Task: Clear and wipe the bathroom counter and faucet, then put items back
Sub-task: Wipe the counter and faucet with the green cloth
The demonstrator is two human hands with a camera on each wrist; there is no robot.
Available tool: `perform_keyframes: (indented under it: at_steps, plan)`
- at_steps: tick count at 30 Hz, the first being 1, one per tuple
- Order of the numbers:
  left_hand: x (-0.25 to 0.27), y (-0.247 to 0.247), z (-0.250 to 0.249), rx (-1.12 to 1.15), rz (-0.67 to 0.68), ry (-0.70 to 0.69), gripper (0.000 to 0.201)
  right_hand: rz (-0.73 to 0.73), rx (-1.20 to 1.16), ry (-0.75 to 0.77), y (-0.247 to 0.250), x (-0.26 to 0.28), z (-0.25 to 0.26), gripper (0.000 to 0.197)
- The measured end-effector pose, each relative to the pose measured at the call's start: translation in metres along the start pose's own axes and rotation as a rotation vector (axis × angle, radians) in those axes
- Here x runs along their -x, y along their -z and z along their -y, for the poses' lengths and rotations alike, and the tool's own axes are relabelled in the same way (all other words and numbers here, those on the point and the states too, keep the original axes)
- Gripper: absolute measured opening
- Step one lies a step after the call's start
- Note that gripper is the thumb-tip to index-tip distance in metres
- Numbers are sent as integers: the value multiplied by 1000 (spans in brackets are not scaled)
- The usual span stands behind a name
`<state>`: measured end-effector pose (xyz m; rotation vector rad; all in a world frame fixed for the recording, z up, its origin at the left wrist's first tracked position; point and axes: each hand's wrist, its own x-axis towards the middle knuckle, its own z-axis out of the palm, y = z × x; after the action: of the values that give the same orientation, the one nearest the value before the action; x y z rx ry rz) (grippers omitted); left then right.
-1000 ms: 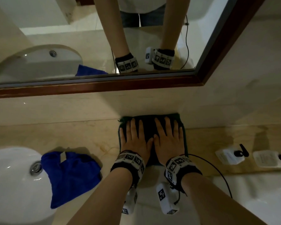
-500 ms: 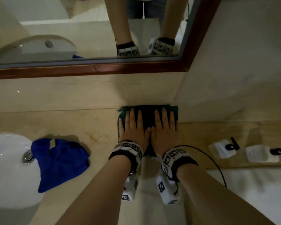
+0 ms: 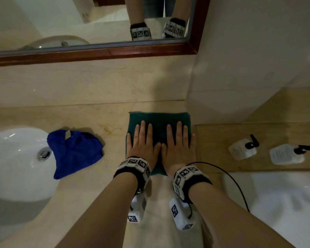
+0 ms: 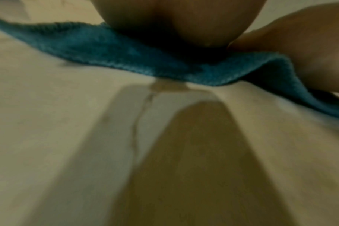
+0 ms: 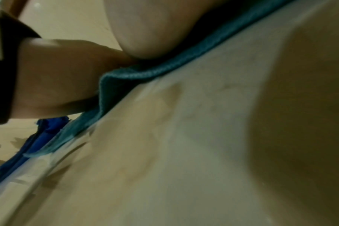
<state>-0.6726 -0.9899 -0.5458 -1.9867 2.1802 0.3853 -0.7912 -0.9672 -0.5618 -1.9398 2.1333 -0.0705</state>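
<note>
A dark green cloth (image 3: 159,120) lies flat on the beige marble counter (image 3: 97,119), a short way out from the back wall. My left hand (image 3: 143,142) and right hand (image 3: 179,142) press on it side by side, palms down, fingers straight, thumbs touching. The left wrist view shows the teal-green cloth (image 4: 110,50) edge under the heel of my hand, with a wet streak on the counter (image 4: 48,122) behind it. The right wrist view shows the same cloth (image 5: 145,75) pinned under my palm. No faucet is in view.
A crumpled blue cloth (image 3: 73,151) lies beside the white sink basin (image 3: 13,158) at the left. Two white pump bottles (image 3: 242,149) (image 3: 287,154) lie on a lower wooden ledge (image 3: 213,149) at the right. A mirror (image 3: 97,24) hangs above the backsplash.
Both hands have slid the green cloth toward me, away from the back wall, leaving a strip of bare counter behind it. The head view has shifted right and down.
</note>
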Motion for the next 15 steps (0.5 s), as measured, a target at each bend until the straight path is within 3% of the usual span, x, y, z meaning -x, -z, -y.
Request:
perform_keyframes:
  at_steps: [15]
  plan:
    - [115, -28, 19, 15, 50, -94, 70, 24, 34, -87, -15, 127, 13, 74]
